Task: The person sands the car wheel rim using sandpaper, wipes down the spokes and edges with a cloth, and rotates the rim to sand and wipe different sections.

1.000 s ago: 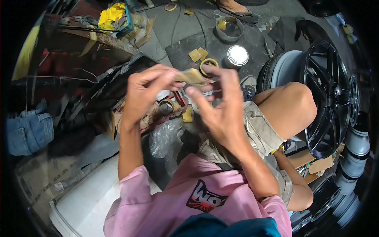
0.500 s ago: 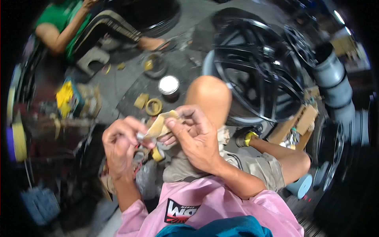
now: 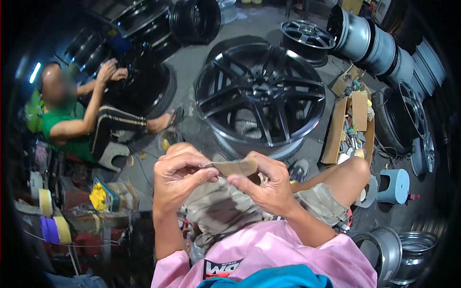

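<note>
A small folded piece of tan sheet, like sandpaper (image 3: 236,167), is stretched between my two hands, above my lap. My left hand (image 3: 185,175) pinches its left end between thumb and fingers. On its right end, my right hand (image 3: 266,181) closes with the thumb below and the fingers behind. Just beyond my hands lies a large black spoked wheel rim (image 3: 260,87), touched by neither hand.
At the left, a person in green (image 3: 72,120) sits beside a dark wheel. Silver rims (image 3: 353,36) line the back right. A cardboard box (image 3: 334,129) of supplies and a light blue stool (image 3: 394,186) are at the right. A yellow cloth (image 3: 98,196) lies left.
The view has swung up and right, bringing the black rim in front of me. My left hand, loose and blurred earlier, now pinches the tan piece, which is held level between both hands.
</note>
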Tool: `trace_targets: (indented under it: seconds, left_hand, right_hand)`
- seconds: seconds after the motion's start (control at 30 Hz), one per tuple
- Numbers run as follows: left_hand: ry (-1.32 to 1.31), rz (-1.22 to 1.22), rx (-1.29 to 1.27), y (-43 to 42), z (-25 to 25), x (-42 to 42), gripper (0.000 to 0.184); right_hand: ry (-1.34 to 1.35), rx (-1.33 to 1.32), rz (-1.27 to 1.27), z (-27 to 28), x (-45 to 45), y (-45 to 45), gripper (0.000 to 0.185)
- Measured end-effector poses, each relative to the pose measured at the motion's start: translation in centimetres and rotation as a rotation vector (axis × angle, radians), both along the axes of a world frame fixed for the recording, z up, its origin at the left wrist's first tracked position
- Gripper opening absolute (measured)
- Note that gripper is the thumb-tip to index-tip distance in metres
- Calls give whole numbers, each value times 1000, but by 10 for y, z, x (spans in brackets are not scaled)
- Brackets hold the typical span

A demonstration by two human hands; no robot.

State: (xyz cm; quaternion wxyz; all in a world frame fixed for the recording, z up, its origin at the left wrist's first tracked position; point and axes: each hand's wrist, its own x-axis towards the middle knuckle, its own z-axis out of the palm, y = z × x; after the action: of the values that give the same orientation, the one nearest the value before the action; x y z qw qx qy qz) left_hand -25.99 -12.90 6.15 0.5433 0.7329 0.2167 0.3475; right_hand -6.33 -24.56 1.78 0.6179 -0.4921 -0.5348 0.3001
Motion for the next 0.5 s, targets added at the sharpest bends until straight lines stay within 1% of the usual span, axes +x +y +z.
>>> trace_targets:
  seconds: [0.03,0.07,0.13,0.17,0.2,0.27,0.3,0.33,0.37,0.4,0.43,0.47,0.5]
  left_hand:
    - [-24,-33,-11,6,2,9,11]
    - [-17,-40,10,9,5,19,11]
    - [60,-130,-12,13,8,42,8]
    - [149,-179,43,16,12,54,4]
    - [156,-188,50,25,13,63,4]
    - [159,-195,-69,51,5,83,4]
    - [203,-147,-31,71,2,91,9]
    - [195,-31,-48,87,1,102,13]
    - [266,40,34,112,-2,107,18]
    - [262,75,89,144,-13,109,19]
    - [228,125,30,174,-26,109,22]
    - [229,175,31,204,-40,108,23]
    - [246,234,13,235,-58,103,25]
  right_hand:
    - [17,30,-43,6,7,1,26]
    - [24,52,-49,9,17,6,26]
    - [-175,300,-68,9,44,18,27]
    - [-172,296,6,6,56,24,25]
    - [-167,302,-4,8,69,30,25]
    - [-125,49,61,11,99,43,20]
    - [-222,90,-9,14,122,56,18]
    - [-269,119,-85,18,150,68,18]
    - [-338,68,-181,18,183,80,20]
    - [-358,-15,-291,19,217,88,20]
    - [-290,-41,-376,17,252,96,21]
    - [-212,50,-444,-4,296,107,19]
    - [-121,13,-517,-13,330,104,17]
